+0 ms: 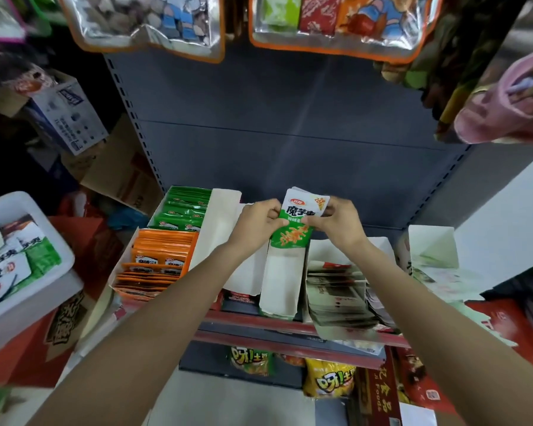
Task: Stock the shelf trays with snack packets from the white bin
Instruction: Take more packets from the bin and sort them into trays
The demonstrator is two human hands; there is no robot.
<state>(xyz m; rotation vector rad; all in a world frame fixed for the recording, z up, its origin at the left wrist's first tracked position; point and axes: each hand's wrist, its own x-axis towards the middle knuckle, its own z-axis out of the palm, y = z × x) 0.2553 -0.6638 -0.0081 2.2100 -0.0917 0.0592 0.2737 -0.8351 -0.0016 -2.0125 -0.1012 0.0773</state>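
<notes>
Head view: my left hand (260, 218) and right hand (336, 221) both pinch a small stack of glossy green-and-white snack packets (299, 222), held upright above an empty white cardboard shelf tray (282, 281). White plastic bin (34, 272) sits far left.

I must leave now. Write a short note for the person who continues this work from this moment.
Left hand and right hand together pinch a stack of green-and-white packets above the empty middle tray.
Done: green tray and orange tray at left look full.
Left: set this stack in the middle tray, then bring more from the white bin at far left, which holds packets.
</notes>
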